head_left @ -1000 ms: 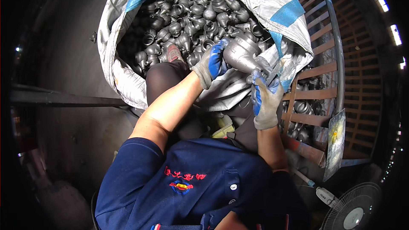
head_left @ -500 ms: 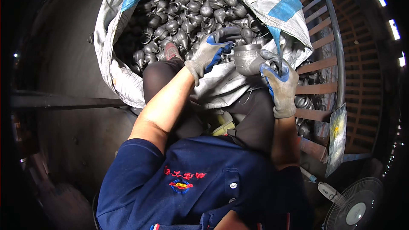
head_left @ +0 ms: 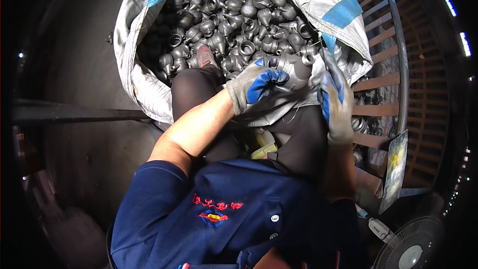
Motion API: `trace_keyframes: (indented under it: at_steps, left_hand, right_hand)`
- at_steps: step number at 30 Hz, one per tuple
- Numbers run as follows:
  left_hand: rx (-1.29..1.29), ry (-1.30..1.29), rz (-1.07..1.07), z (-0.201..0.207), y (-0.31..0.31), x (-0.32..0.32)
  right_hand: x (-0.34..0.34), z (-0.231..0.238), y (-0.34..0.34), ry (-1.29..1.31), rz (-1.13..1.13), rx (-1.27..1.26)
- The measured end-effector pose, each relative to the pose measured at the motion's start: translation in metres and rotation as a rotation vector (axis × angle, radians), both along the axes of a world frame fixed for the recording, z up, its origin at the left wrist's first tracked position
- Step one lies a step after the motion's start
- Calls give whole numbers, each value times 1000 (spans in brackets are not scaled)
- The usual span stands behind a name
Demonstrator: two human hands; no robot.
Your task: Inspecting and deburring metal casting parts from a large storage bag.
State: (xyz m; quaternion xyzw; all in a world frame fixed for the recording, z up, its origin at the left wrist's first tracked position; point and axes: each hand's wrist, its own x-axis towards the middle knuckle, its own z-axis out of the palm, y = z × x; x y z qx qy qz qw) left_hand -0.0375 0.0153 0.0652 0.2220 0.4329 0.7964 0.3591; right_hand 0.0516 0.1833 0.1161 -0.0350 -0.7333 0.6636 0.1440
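Grey metal leads the head view: a bulbous pipe fitting point(head_left: 300, 72) hangs over the near rim of the white woven bag point(head_left: 144, 97), gripped from one side by the left hand point(head_left: 258, 87). Up comes the right hand point(head_left: 339, 103) just beside it, fingers stretched and blurred; whether it holds anything, I can't tell. Trouble could start with that one-sided hold: the rounded belly may roll free and drop onto the right thigh point(head_left: 304, 137). Looks matte, dark, swelling wide, then tapering to a small ringed mouth.
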Motion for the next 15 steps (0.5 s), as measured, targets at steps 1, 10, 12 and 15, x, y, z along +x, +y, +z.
trace_keyframes:
  at_steps: [1, 10, 12, 15]
  left_hand:
    - [46, -478, -29, 7, 3, 2]
    - [66, -641, 90, 32, -3, 2]
    - [39, -606, 137, 29, -5, 1]
    - [-159, -384, 176, 2, -11, -4]
  right_hand:
    - [7, -5, 3, 23, 44, -17]
    - [25, -20, -17, -130, -25, 174]
    - [20, -20, -19, -115, -25, 241]
    - [16, -20, -22, -21, -68, 408]
